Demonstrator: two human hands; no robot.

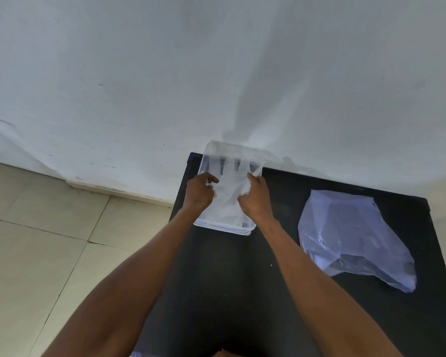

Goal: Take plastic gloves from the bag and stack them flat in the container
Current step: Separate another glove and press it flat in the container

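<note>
Left hand (200, 190) and right hand (256, 195) each pinch the glove (228, 199) over the container (238, 229), frame centre; smooth the glove flat, pressing outward.

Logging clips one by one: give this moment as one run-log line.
stage: laying glove | left hand + right hand: pinching clear plastic glove | over clear rectangular plastic container | translucent plastic bag: right, untouched

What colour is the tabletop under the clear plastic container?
Black, matte: the flat tabletop beneath the clear plastic container, seen in the head view.
</note>
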